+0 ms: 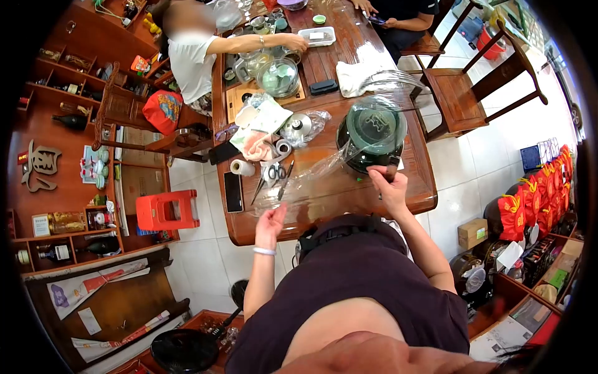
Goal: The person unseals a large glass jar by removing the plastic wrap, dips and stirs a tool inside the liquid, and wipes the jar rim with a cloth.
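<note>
A dark green jar (369, 163) with a round pale-green top (377, 124) stands on the wooden table (414, 187). Clear plastic film (327, 163) stretches from near my left hand (271, 225) past the jar to its far side. The fingers of my left hand are pinched at the film's near end, by the table's front edge. At the jar's near right side, my right hand (390, 189) is closed on a small dark item (392, 167) that I cannot make out. Scissors (274, 173), a white roll (242, 167) and a phone (233, 192) lie left of the jar.
Cloths (258, 128), a glass bowl (278, 78), a black case (323, 87) and a white towel (356, 78) lie farther back. One person's arm (249, 43) reaches over the table; another person sits at the far right. A red stool (167, 210) and wooden chair (458, 103) flank the table.
</note>
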A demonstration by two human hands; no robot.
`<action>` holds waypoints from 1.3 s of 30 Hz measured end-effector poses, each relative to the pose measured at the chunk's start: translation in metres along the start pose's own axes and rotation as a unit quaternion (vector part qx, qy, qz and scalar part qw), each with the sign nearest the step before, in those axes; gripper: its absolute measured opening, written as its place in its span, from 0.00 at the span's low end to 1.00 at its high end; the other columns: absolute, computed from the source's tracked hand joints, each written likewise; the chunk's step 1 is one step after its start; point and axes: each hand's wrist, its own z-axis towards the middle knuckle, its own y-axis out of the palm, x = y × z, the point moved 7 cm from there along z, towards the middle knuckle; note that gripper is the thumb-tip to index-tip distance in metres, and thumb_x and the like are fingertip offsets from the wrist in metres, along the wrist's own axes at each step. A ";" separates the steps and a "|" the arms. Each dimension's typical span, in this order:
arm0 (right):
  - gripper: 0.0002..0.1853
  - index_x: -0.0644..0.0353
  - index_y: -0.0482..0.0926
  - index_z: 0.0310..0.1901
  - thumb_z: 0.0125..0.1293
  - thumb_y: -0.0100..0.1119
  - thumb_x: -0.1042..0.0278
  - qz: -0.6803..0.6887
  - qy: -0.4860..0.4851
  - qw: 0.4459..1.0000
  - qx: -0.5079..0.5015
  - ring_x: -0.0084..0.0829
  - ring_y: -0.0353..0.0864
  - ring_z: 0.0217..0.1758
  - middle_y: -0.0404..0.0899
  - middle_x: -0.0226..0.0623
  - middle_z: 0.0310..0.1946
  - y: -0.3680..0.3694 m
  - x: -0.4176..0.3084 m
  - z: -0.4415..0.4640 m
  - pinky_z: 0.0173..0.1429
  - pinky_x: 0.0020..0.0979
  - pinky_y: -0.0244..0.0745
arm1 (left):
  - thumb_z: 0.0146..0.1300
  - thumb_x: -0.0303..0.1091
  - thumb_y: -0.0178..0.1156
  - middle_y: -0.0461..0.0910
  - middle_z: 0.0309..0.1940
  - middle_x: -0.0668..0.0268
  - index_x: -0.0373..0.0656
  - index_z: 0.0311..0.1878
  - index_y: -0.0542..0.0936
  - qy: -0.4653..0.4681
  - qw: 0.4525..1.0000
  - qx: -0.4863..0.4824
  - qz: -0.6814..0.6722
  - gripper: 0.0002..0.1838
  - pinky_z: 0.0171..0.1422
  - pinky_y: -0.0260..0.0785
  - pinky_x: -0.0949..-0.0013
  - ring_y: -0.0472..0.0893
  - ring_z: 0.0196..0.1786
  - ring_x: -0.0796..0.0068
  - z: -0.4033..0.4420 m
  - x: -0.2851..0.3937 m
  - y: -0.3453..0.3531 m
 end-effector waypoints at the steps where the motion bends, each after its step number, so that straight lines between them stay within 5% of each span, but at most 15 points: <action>1: 0.06 0.66 0.79 0.33 0.54 0.60 0.73 -0.013 0.001 1.000 -0.003 0.11 0.63 0.18 0.69 0.21 0.17 0.006 0.000 -0.001 0.22 0.15 0.56 | 0.57 0.22 0.37 0.70 0.49 0.43 0.22 0.48 0.65 -0.052 0.998 -0.017 -0.040 0.18 0.57 0.67 0.57 0.70 0.54 0.51 -0.001 -0.015 -0.014; 4: 0.07 0.66 0.78 0.33 0.54 0.60 0.74 -0.037 -0.015 0.999 -0.003 0.10 0.62 0.19 0.68 0.20 0.17 0.019 0.004 0.001 0.22 0.15 0.55 | 0.58 0.23 0.38 0.73 0.45 0.44 0.23 0.48 0.66 -0.125 0.990 -0.017 -0.069 0.16 0.54 0.70 0.59 0.74 0.50 0.53 -0.003 -0.053 -0.050; 6: 0.07 0.67 0.78 0.33 0.54 0.60 0.74 -0.047 -0.035 0.998 0.001 0.10 0.62 0.19 0.68 0.19 0.17 0.025 0.002 0.004 0.22 0.15 0.55 | 0.58 0.23 0.42 0.76 0.39 0.48 0.23 0.45 0.68 -0.293 0.941 -0.168 -0.008 0.14 0.49 0.73 0.62 0.79 0.40 0.59 -0.010 -0.085 -0.046; 10: 0.06 0.66 0.78 0.33 0.55 0.59 0.73 0.000 -0.027 0.999 0.030 0.11 0.62 0.18 0.69 0.21 0.17 0.027 0.004 0.006 0.22 0.16 0.55 | 0.60 0.30 0.50 0.79 0.30 0.54 0.34 0.36 0.75 -0.202 0.952 -0.078 0.217 0.09 0.35 0.75 0.73 0.80 0.32 0.70 -0.013 -0.091 -0.056; 11: 0.06 0.66 0.78 0.32 0.54 0.59 0.73 -0.003 -0.024 0.999 0.041 0.11 0.63 0.19 0.70 0.21 0.17 0.025 0.004 0.006 0.23 0.15 0.57 | 0.60 0.38 0.53 0.78 0.24 0.58 0.39 0.30 0.76 -0.159 0.951 0.012 0.265 0.12 0.19 0.68 0.82 0.78 0.22 0.76 -0.022 -0.088 -0.053; 14: 0.05 0.65 0.78 0.29 0.54 0.59 0.73 -0.022 -0.041 0.997 0.063 0.11 0.65 0.20 0.71 0.21 0.18 0.011 0.002 0.002 0.24 0.15 0.60 | 0.60 0.45 0.54 0.75 0.19 0.62 0.39 0.26 0.74 -0.274 0.893 -0.159 0.320 0.17 0.08 0.53 0.84 0.69 0.11 0.81 -0.039 -0.081 -0.041; 15: 0.04 0.65 0.78 0.29 0.54 0.59 0.73 -0.038 -0.054 0.995 0.069 0.11 0.67 0.21 0.72 0.22 0.18 0.003 0.001 0.000 0.25 0.16 0.61 | 0.61 0.49 0.51 0.65 0.09 0.71 0.42 0.21 0.73 -0.211 0.890 -0.123 0.385 0.21 0.04 0.39 0.83 0.53 0.04 0.85 -0.041 -0.077 -0.038; 16: 0.04 0.65 0.78 0.29 0.54 0.59 0.73 -0.038 -0.055 0.995 0.077 0.11 0.67 0.21 0.72 0.22 0.18 -0.005 -0.001 -0.002 0.25 0.16 0.61 | 0.61 0.49 0.51 0.65 0.09 0.71 0.42 0.21 0.73 -0.214 0.886 -0.124 0.391 0.21 0.04 0.39 0.83 0.53 0.04 0.85 -0.047 -0.073 -0.032; 20: 0.05 0.65 0.78 0.28 0.53 0.60 0.73 -0.090 -0.090 0.989 0.071 0.12 0.68 0.21 0.73 0.23 0.18 -0.038 -0.007 -0.008 0.26 0.17 0.63 | 0.57 0.45 0.57 0.68 0.07 0.65 0.41 0.14 0.71 -0.149 0.781 -0.172 0.581 0.21 0.07 0.44 0.81 0.61 0.05 0.82 -0.064 -0.042 0.008; 23: 0.07 0.66 0.78 0.28 0.52 0.61 0.71 -0.132 -0.070 0.987 0.064 0.12 0.69 0.22 0.73 0.24 0.18 -0.069 0.000 -0.001 0.27 0.17 0.64 | 0.55 0.39 0.59 0.73 0.10 0.65 0.40 0.17 0.73 -0.021 0.772 -0.179 0.609 0.16 0.09 0.47 0.82 0.68 0.08 0.81 -0.047 -0.026 0.043; 29: 0.07 0.67 0.78 0.28 0.51 0.61 0.71 -0.170 -0.065 0.982 0.046 0.13 0.67 0.21 0.74 0.25 0.18 -0.121 -0.005 0.024 0.26 0.18 0.62 | 0.53 0.30 0.60 0.76 0.20 0.68 0.39 0.30 0.76 0.244 0.686 -0.259 0.635 0.06 0.23 0.61 0.82 0.74 0.22 0.82 -0.077 -0.031 0.189; 32: 0.07 0.67 0.78 0.27 0.52 0.61 0.70 -0.198 -0.067 0.977 0.044 0.13 0.66 0.22 0.73 0.25 0.17 -0.146 -0.005 0.042 0.25 0.19 0.61 | 0.47 0.29 0.65 0.77 0.31 0.63 0.35 0.39 0.76 0.361 0.618 -0.302 0.630 0.15 0.37 0.69 0.76 0.77 0.33 0.75 -0.121 -0.048 0.259; 34: 0.08 0.67 0.77 0.26 0.52 0.60 0.70 -0.168 -0.058 0.983 0.046 0.13 0.66 0.22 0.72 0.26 0.17 -0.154 -0.011 0.049 0.25 0.19 0.61 | 0.41 0.33 0.68 0.73 0.44 0.56 0.37 0.45 0.73 0.558 0.396 -0.345 0.642 0.25 0.51 0.66 0.68 0.73 0.47 0.66 -0.152 -0.058 0.301; 38: 0.09 0.68 0.76 0.26 0.51 0.60 0.69 -0.233 -0.085 0.968 0.036 0.14 0.67 0.23 0.72 0.26 0.17 -0.170 -0.037 0.060 0.28 0.19 0.63 | 0.34 0.40 0.71 0.62 0.55 0.51 0.41 0.54 0.68 0.575 0.295 -0.406 0.646 0.39 0.61 0.56 0.58 0.62 0.59 0.54 -0.191 -0.097 0.355; 39: 0.10 0.68 0.76 0.27 0.51 0.61 0.68 -0.247 -0.098 0.963 0.037 0.16 0.67 0.24 0.73 0.27 0.17 -0.174 -0.039 0.065 0.30 0.20 0.64 | 0.32 0.43 0.72 0.59 0.58 0.51 0.41 0.56 0.65 0.577 0.220 -0.395 0.680 0.44 0.63 0.53 0.56 0.58 0.62 0.51 -0.193 -0.110 0.363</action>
